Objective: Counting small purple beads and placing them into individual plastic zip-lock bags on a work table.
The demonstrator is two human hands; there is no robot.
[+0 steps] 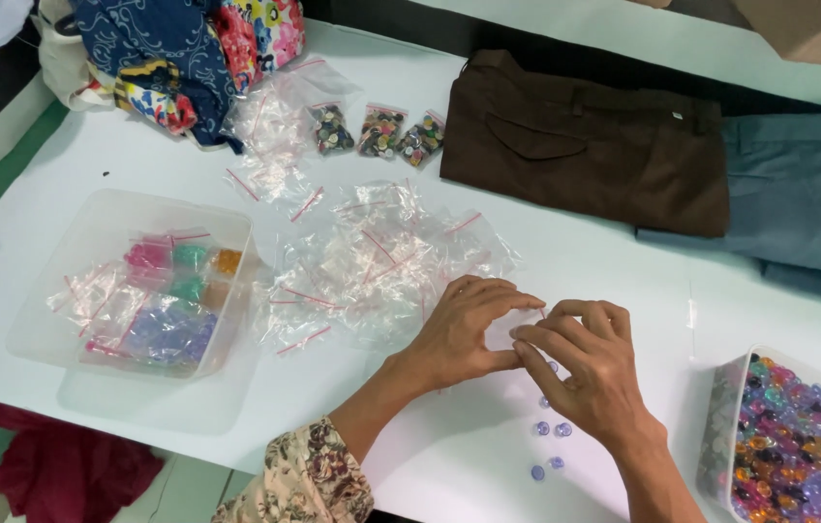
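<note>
a: small clear bag [512,329] sits low centre of frame, pinched between both hands on the white table [604,281].
b: finger state?
a: left hand [464,329] fingers curled down over the bag's left edge, closed on it. right hand [585,363] thumb and fingers pinched on its right edge.
b: what's nearby?
a: loose lilac beads [551,429] just below the right hand. tub of mixed beads [788,446] lower right. pile of empty zip bags [381,257] just above the hands. clear bin [139,281] with filled bags at left. brown trousers [585,145] upper right.
b: beads inside the bag?
a: can't tell, hands cover it.
</note>
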